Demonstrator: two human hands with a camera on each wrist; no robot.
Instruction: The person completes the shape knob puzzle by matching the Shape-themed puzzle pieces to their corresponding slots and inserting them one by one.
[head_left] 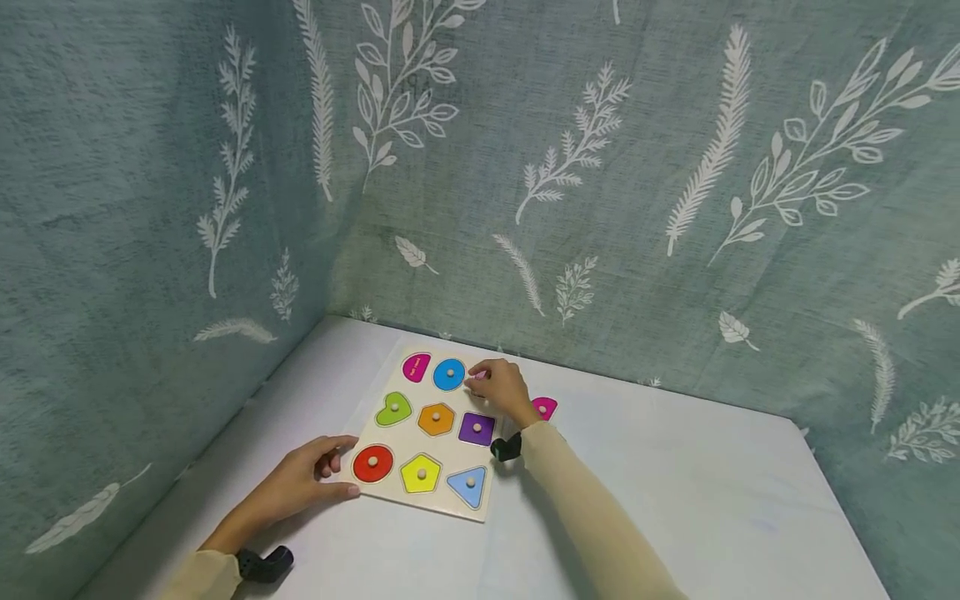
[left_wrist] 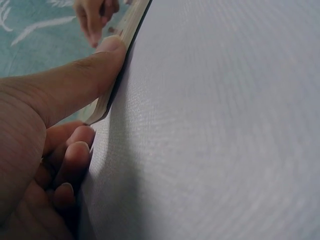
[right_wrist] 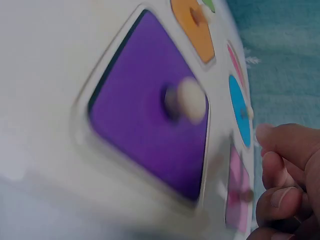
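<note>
A wooden peg puzzle board (head_left: 401, 446) lies on the table with knobbed shapes in it. My left hand (head_left: 303, 479) grips its near-left corner, the thumb (left_wrist: 85, 82) along the edge and the other fingers round the corner. Over the far-right part is my right hand (head_left: 501, 387), thumb and forefinger apart with nothing between them. Beside these fingers are a blue circle (head_left: 449, 375) and a light pink piece (right_wrist: 236, 195), the latter mostly hidden by the hand in the head view. Closer to the right wrist camera is a purple square (right_wrist: 145, 105).
A magenta half-round piece (head_left: 546, 407) lies on the white table, partly behind the right wrist. A magenta recess (head_left: 416, 367) with printed words shows at the board's far left. Green leaf-patterned cloth (head_left: 465, 275) hangs behind and at the left.
</note>
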